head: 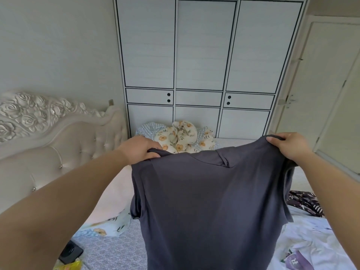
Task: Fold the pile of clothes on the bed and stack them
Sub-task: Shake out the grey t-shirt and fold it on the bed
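l hand [139, 150] + r hand [288, 146] — fingers pinching grey t-shirt [210, 201] shoulders, held up over bed [116, 248]

A dark grey T-shirt [212, 201] hung spread out in the middle of the frame, over the bed [109, 248]. The left hand [139, 150] gripped one shoulder and the right hand [288, 145] gripped the other. Behind it, at centre, lay a bundled floral quilt [181, 138] before a white wardrobe [206, 61]. A padded headboard [48, 137] filled the left, and white clothes [311, 248] lay lower right.
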